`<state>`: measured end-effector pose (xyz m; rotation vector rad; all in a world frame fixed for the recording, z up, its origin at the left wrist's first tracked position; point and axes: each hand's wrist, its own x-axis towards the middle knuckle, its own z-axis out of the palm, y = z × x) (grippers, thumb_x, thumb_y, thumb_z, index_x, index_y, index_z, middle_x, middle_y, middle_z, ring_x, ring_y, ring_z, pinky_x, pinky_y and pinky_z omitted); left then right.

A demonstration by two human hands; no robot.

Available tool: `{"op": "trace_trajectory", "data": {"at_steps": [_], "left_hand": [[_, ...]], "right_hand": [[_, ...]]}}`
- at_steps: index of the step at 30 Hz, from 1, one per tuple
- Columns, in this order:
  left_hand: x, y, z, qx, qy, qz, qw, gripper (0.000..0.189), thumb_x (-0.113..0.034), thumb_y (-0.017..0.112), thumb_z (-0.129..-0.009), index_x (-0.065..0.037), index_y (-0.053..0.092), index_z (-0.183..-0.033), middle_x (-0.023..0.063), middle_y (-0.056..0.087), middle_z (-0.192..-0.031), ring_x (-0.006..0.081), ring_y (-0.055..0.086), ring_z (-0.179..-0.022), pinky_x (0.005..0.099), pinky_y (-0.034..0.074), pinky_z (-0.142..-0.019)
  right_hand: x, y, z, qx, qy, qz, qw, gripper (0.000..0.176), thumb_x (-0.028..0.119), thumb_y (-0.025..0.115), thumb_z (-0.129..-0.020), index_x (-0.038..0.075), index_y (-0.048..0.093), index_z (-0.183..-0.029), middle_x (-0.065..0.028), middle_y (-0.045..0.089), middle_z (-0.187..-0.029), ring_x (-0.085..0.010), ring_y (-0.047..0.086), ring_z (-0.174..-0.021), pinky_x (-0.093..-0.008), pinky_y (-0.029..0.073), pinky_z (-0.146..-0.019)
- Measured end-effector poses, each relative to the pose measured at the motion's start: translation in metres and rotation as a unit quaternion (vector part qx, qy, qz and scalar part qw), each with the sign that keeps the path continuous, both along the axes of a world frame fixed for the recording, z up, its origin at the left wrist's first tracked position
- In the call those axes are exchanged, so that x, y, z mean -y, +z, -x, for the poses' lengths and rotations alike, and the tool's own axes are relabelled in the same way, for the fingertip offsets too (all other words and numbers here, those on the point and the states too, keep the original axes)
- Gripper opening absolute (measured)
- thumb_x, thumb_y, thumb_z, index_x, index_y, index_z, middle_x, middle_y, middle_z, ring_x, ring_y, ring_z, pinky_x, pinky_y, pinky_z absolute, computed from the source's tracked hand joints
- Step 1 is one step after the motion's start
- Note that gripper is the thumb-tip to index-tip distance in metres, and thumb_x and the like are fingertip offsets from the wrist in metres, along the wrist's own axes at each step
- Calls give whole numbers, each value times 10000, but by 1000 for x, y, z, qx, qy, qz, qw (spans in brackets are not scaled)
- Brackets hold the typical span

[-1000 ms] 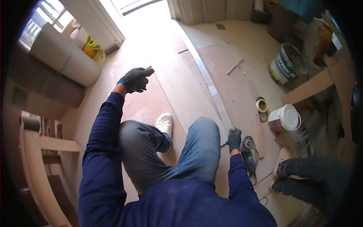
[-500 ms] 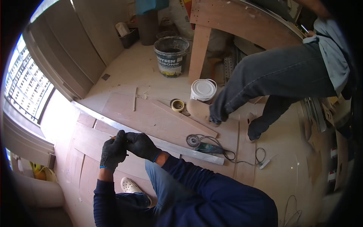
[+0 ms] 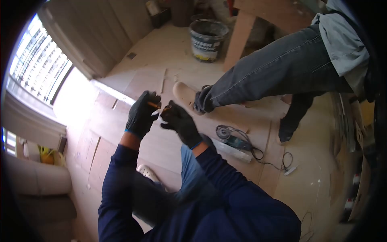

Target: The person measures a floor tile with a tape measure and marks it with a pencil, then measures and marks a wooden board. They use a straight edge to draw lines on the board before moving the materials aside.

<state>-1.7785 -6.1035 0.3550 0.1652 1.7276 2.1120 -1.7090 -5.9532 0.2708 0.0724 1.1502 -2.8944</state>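
My left hand (image 3: 142, 115), in a dark glove, is closed around a thin orange pencil-like stick (image 3: 153, 105). Just to its right, my right hand (image 3: 180, 124), gloved too, has its fingers curled round a small dark piece with an orange-brown part (image 3: 166, 109), too small to name. A narrow gap separates the two hands. Beneath them a long pale metal bar (image 3: 231, 151) lies across the boards (image 3: 109, 137), partly hidden by my hands and arm. An angle grinder (image 3: 235, 142) with its cord rests beside the bar's right end.
A co-worker's leg (image 3: 266, 68) in dark trousers steps in from the right, the shoe (image 3: 184, 94) close beyond my right hand. Further back stand a black bucket (image 3: 207, 44) and a wooden table leg (image 3: 240, 38). The grinder's cord (image 3: 274, 165) trails over the floor on the right.
My hands, together before, have come apart and risen, with the orange stick showing in the left. The co-worker's foot has moved left, nearer my hands. The view has shifted.
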Motion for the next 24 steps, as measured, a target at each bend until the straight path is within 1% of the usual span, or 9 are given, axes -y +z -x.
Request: {"op": "trace_trajectory", "data": {"at_steps": [1, 2, 4, 6, 11, 13, 17, 21, 24], "left_hand": [[1, 0, 4, 63, 47, -26, 997, 402, -369, 564, -977, -73, 580, -1248, 99, 666, -1125, 229, 656, -994, 395, 537, -867], [5, 0, 6, 78, 49, -25, 995, 395, -328, 606, -960, -62, 578, -1252, 110, 662, -1128, 234, 662, -993, 380, 562, -847], [7, 8, 1, 110, -44, 19, 993, 448, -346, 628, -951, -58, 569, -1290, 113, 659, -1132, 215, 660, -992, 378, 572, -853], [2, 14, -8, 86, -70, 92, 990, 405, -361, 638, -945, -45, 636, -1199, 90, 684, -1045, 186, 672, -904, 329, 571, -804], [10, 10, -13, 35, -112, 140, 983, 348, -318, 647, -941, -7, 677, -1093, 80, 700, -959, 171, 675, -837, 288, 564, -751], [13, 7, -16, 52, -83, 158, 982, 308, -266, 649, -937, 7, 665, -1079, 91, 697, -957, 168, 673, -816, 288, 563, -738], [16, -5, -18, 70, -45, 113, 990, 265, -239, 656, -929, -3, 663, -1051, 96, 693, -945, 167, 670, -781, 286, 561, -724], [29, -5, -15, 87, -36, 85, 992, 262, -239, 653, -931, -13, 644, -1064, 78, 676, -910, 156, 663, -773, 287, 570, -738], [32, -24, -10, 104, -2, 11, 995, 267, -260, 634, -948, -41, 623, -1100, 58, 646, -922, 144, 656, -797, 290, 572, -761]], "right_hand": [[-3, 1, -2, -21, -34, -1, 999, 662, 24, 674, -895, 87, 384, -1487, -74, 616, -1191, -179, 631, -1046, -351, 577, -846], [-5, -2, 0, -36, -46, -65, 996, 653, 12, 684, -885, 75, 407, -1474, -69, 626, -1180, -166, 626, -1048, -331, 561, -864], [-9, 3, 5, -95, -77, -199, 972, 646, 7, 705, -870, 50, 435, -1455, -65, 644, -1160, -145, 619, -1050, -295, 532, -896], [-9, 12, 6, -144, -111, -343, 921, 631, 48, 746, -851, 24, 475, -1420, -78, 651, -1184, -148, 618, -1073, -293, 510, -938], [-5, 13, 15, -167, -74, -364, 913, 621, 120, 814, -794, 26, 553, -1350, -110, 650, -1224, -173, 620, -1107, -312, 493, -973], [-6, 1, 23, -188, -55, -431, 881, 633, 158, 838, -762, 18, 575, -1320, -124, 645, -1242, -186, 617, -1127, -325, 493, -971], [1, -3, 25, -164, -17, -367, 915, 634, 178, 844, -744, 17, 588, -1301, -137, 635, -1268, -198, 614, -1145, -328, 490, -973], [8, 11, 27, -210, -35, -463, 861, 555, 105, 792, -789, 5, 585, -1295, -118, 644, -1254, -173, 614, -1126, -313, 488, -971], [14, 0, 36, -183, -63, -293, 936, 499, 87, 748, -830, -10, 577, -1289, -98, 627, -1247, -159, 594, -1118, -320, 478, -985]]}}
